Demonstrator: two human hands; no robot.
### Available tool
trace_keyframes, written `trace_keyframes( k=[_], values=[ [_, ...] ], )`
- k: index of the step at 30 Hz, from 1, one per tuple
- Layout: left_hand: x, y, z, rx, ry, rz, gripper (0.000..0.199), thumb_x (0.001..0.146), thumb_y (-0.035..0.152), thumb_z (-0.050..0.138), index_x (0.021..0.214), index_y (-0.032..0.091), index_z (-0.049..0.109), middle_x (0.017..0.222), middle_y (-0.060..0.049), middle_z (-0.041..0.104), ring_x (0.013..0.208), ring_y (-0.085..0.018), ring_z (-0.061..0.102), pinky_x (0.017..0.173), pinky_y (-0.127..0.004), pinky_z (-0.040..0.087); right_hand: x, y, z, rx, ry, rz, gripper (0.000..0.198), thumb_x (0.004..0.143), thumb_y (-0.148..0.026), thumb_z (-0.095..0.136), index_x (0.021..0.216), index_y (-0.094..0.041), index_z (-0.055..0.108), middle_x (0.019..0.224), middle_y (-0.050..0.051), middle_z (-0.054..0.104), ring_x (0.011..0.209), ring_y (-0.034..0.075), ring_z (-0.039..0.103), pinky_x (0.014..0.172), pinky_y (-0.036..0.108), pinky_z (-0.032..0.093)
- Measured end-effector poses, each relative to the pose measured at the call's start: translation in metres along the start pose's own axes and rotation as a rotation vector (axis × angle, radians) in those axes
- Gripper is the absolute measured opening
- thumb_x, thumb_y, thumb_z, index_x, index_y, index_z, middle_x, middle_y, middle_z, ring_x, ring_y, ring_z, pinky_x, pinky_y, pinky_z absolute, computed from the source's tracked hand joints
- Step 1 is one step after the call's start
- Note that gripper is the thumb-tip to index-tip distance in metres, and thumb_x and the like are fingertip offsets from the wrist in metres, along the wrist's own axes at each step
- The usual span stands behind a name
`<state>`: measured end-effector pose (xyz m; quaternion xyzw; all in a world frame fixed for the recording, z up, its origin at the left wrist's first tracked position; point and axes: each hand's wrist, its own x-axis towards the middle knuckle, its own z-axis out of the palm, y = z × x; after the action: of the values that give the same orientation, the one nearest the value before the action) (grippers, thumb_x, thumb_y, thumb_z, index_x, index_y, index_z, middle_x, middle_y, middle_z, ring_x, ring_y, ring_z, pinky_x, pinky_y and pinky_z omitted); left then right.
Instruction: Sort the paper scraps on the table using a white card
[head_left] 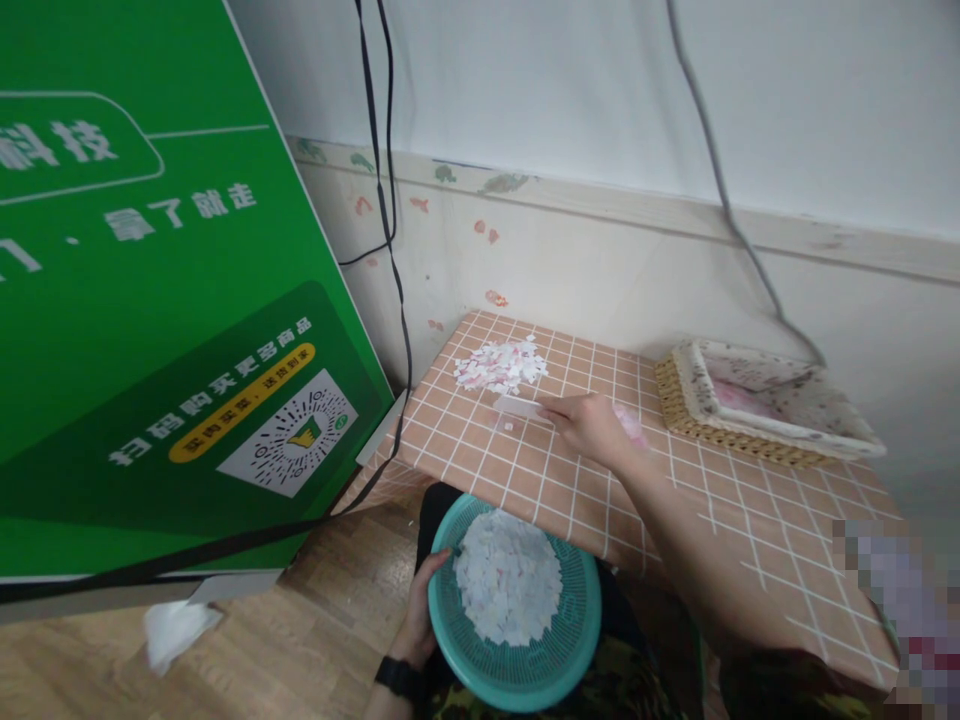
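Observation:
My left hand [425,600] grips the left rim of a round teal plastic basket [574,660] on my lap, below the table edge. Inside it lies a heap of small white paper pieces [508,578]. Over the table, my right hand [589,425] pinches a flat white strip [521,407] that looks like a card or scraper; its exact kind I cannot make out. Just beyond the strip's tip is a loose pile of small white and pinkish paper pieces [501,365]. One small piece [508,426] lies alone nearer to me.
A lined wicker basket [750,445] with pink contents stands at the table's right. Pink pieces [630,424] lie behind my right wrist. The table has a checked brown cloth [480,450]. A large green panel [247,300] and hanging black cables [405,330] border the left side.

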<state>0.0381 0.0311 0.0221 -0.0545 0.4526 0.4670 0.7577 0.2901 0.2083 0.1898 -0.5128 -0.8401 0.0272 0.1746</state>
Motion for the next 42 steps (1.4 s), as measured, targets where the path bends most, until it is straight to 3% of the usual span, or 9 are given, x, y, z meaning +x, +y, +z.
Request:
trace_keyframes(
  k=[7,14,17,20,26,30,35,38,42],
  values=[
    [-0.011,0.004,-0.003,0.027,-0.008,-0.004,0.018,0.072,0.026,0.066,0.081,0.011,0.071,0.071,-0.007,0.075,0.066,-0.023,0.068,0.071,-0.036,0.052,-0.005,-0.008,0.008,0.131,0.063,-0.034,0.029,0.091,-0.029,0.046,0.109,-0.022,0.068,0.096,0.006,0.072,0.082,0.019,0.067,0.068,0.026,0.046],
    [-0.015,0.003,-0.010,0.049,0.028,0.014,0.018,0.071,0.027,0.067,0.078,0.012,0.071,0.068,-0.006,0.075,0.060,-0.023,0.067,0.064,-0.036,0.052,-0.019,-0.026,-0.004,-0.018,-0.022,-0.068,0.027,0.090,-0.023,0.044,0.102,-0.022,0.069,0.077,0.005,0.072,0.065,0.016,0.064,0.059,0.026,0.040],
    [-0.015,0.002,-0.009,0.050,0.003,0.006,0.019,0.071,0.028,0.067,0.079,0.011,0.072,0.070,-0.007,0.075,0.063,-0.023,0.068,0.069,-0.036,0.052,-0.026,-0.052,-0.006,-0.068,-0.005,-0.091,0.033,0.089,-0.019,0.041,0.115,-0.018,0.061,0.082,0.007,0.071,0.067,0.017,0.063,0.058,0.028,0.041],
    [-0.012,0.001,-0.008,0.047,0.002,0.041,0.018,0.070,0.027,0.068,0.078,0.011,0.072,0.071,-0.007,0.076,0.069,-0.025,0.069,0.074,-0.038,0.051,-0.025,-0.093,0.004,-0.039,-0.052,-0.237,0.041,0.086,-0.015,0.041,0.125,-0.012,0.051,0.110,0.015,0.065,0.084,0.021,0.063,0.065,0.030,0.045],
    [-0.006,-0.001,-0.014,0.071,-0.034,0.047,0.023,0.073,0.031,0.065,0.084,0.011,0.072,0.078,-0.007,0.076,0.079,-0.028,0.069,0.078,-0.041,0.050,-0.008,-0.137,0.028,-0.035,-0.137,-0.141,0.039,0.084,-0.012,0.040,0.122,-0.014,0.050,0.096,0.015,0.068,0.073,0.023,0.064,0.056,0.032,0.043],
    [-0.007,0.000,-0.013,0.060,-0.038,0.022,0.023,0.074,0.030,0.064,0.085,0.012,0.072,0.076,-0.007,0.076,0.078,-0.027,0.069,0.078,-0.040,0.050,-0.013,-0.112,0.025,-0.071,-0.058,0.106,0.039,0.083,-0.012,0.040,0.120,-0.015,0.054,0.087,0.014,0.069,0.067,0.023,0.064,0.056,0.032,0.041],
    [-0.008,0.001,-0.008,0.053,0.012,0.022,0.020,0.073,0.027,0.065,0.081,0.010,0.073,0.073,-0.008,0.076,0.071,-0.025,0.069,0.076,-0.038,0.051,-0.041,-0.049,0.012,-0.038,0.095,0.426,0.032,0.088,-0.025,0.038,0.101,-0.016,0.067,0.066,0.010,0.068,0.055,0.020,0.060,0.052,0.028,0.037],
    [-0.006,0.000,-0.008,0.037,0.010,-0.015,0.022,0.072,0.028,0.066,0.081,0.009,0.073,0.074,-0.009,0.076,0.074,-0.028,0.070,0.077,-0.042,0.052,-0.065,-0.008,0.002,-0.014,0.253,0.571,0.034,0.086,-0.032,0.043,0.103,-0.019,0.069,0.075,0.010,0.070,0.064,0.022,0.062,0.057,0.029,0.040],
    [-0.005,0.001,-0.006,0.055,0.034,-0.016,0.021,0.070,0.027,0.066,0.080,0.010,0.073,0.073,-0.010,0.076,0.073,-0.029,0.070,0.077,-0.045,0.052,-0.093,0.036,-0.012,0.063,0.305,0.786,0.038,0.083,-0.039,0.049,0.107,-0.019,0.070,0.080,0.010,0.072,0.069,0.025,0.065,0.058,0.031,0.043]
  ],
)
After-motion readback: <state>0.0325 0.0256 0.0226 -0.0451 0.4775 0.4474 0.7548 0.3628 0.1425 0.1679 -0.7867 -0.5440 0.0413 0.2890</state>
